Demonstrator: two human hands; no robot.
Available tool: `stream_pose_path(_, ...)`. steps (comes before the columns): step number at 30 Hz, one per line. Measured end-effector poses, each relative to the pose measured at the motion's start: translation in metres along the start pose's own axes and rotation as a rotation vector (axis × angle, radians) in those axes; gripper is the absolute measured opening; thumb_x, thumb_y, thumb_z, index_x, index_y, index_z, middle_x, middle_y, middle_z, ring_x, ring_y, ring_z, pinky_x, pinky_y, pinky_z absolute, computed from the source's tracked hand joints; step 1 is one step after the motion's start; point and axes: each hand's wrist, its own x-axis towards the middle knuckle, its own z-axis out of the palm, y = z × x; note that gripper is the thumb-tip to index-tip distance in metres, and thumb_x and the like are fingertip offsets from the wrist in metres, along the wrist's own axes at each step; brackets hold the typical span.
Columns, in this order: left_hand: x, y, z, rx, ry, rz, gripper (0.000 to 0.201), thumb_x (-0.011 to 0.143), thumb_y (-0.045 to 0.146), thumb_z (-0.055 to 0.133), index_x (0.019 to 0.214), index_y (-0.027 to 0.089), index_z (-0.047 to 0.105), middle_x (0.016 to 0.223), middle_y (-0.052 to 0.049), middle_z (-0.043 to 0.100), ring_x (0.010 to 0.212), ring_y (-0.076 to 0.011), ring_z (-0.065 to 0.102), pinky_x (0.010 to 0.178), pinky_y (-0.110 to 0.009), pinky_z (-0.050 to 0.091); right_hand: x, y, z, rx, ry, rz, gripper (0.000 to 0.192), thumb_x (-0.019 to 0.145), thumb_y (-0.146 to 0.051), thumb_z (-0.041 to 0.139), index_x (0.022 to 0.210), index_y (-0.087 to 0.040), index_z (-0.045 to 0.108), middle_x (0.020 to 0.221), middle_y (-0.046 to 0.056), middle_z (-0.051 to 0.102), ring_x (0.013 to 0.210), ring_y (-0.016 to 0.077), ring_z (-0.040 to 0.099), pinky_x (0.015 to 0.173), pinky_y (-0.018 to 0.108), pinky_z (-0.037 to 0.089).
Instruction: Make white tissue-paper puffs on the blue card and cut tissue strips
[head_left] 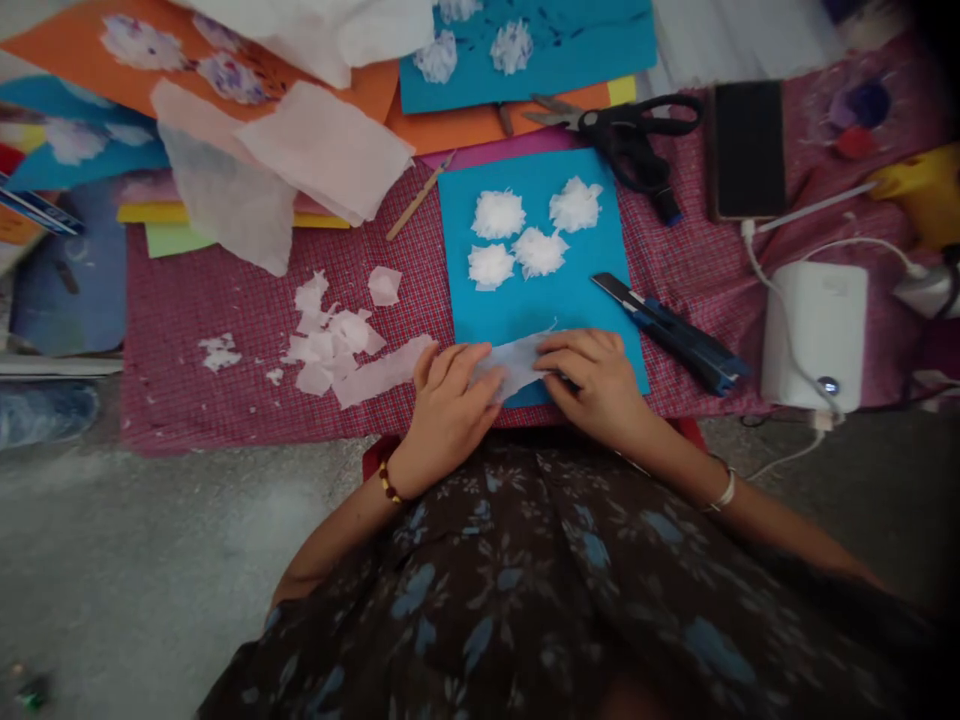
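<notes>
Between my two hands a thin white tissue paper strip [513, 362] stretches over the lower edge of a blue card [540, 310]. My left hand [454, 395] grips the strip's left end with thumb and fingers. At the other end, my right hand [596, 380] pinches it. Several frilled white paper flowers [540, 252] sit on the upper part of the card. A cutter knife [675, 335], its blade out, lies across the card's right edge. To the left of my left hand are a loose paper strip [386, 370] and a heap of cut paper pieces [334, 345].
Black-handled scissors [630, 130] and a thin wooden-handled tool [421, 195] lie beyond the card. A phone [746, 150] and a white cabled box [814, 335] are at the right. Tissue sheets [330, 145] and decorated orange card [360, 95] cover the back left of the checked cloth [195, 300].
</notes>
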Motion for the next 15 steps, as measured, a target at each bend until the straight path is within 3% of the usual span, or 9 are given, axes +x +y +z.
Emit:
stream_pose_path(3,-0.001,0.004,0.002,-0.028,-0.009,-0.073,0.013,0.091,0.020,0.061,0.099,0.023,0.070,0.111,-0.006,0.067,0.103,-0.0236,0.055,0.093,-0.044,0.042,-0.003,0.003,-0.009,0.003,-0.046,-0.003,0.011,0.095,-0.021,0.057,0.094,-0.022,0.067,0.107,0.006,0.073,0.099,0.0250,0.064,0.084,0.043,0.039)
stream_pose_path(6,-0.005,0.005,0.005,-0.072,-0.018,-0.167,0.013,0.092,0.023,0.061,0.097,0.023,0.073,0.097,-0.006,0.067,0.093,-0.0231,0.055,0.082,-0.041,0.041,-0.005,0.010,-0.015,0.012,-0.094,0.020,0.011,0.094,-0.021,0.057,0.098,-0.023,0.067,0.105,0.005,0.073,0.098,0.0248,0.063,0.083,0.042,0.039)
stream_pose_path(11,-0.010,0.005,0.006,-0.226,-0.024,-0.318,0.015,0.093,0.026,0.061,0.104,0.021,0.071,0.099,-0.005,0.069,0.094,-0.0226,0.059,0.082,-0.040,0.042,-0.004,0.020,-0.017,0.048,-0.086,0.114,0.013,0.094,-0.025,0.056,0.093,-0.023,0.069,0.100,0.005,0.072,0.094,0.0252,0.062,0.080,0.041,0.038)
stream_pose_path(15,-0.008,0.001,0.006,-0.333,0.067,-0.459,0.019,0.090,0.023,0.063,0.108,0.020,0.066,0.097,-0.004,0.071,0.090,-0.0200,0.062,0.083,-0.037,0.046,-0.001,0.020,-0.015,0.061,-0.068,0.159,0.018,0.096,-0.032,0.055,0.087,-0.023,0.067,0.095,0.005,0.071,0.091,0.0244,0.061,0.079,0.040,0.038)
